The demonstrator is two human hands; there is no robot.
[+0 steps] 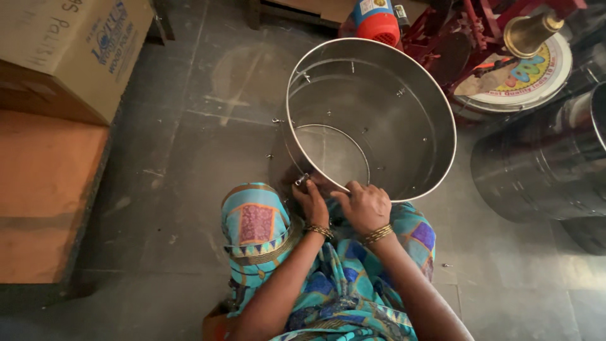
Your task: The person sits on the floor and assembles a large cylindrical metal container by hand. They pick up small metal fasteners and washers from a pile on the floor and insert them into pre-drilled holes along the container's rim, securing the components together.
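Observation:
A large bottomless steel drum [404, 82] with small bolts through its wall leans against my knees, its open mouth facing me. My left hand [312, 202] pinches a small metal fastener at the drum's near rim, fingers closed on it. Just to its right, my right hand [365, 205] rests over the same rim with the fingers curled around the edge. Both wrists wear gold bangles. My lap is covered by turquoise patterned cloth [259, 227].
A cardboard box [76, 50] sits on an orange surface [44, 189] at the left. More dark steel drums [543, 164] stand at the right. Red machinery, a brass bell-shaped piece [527, 31] and a round printed lid [530, 72] lie behind. A small screw [446, 265] lies on the grey floor.

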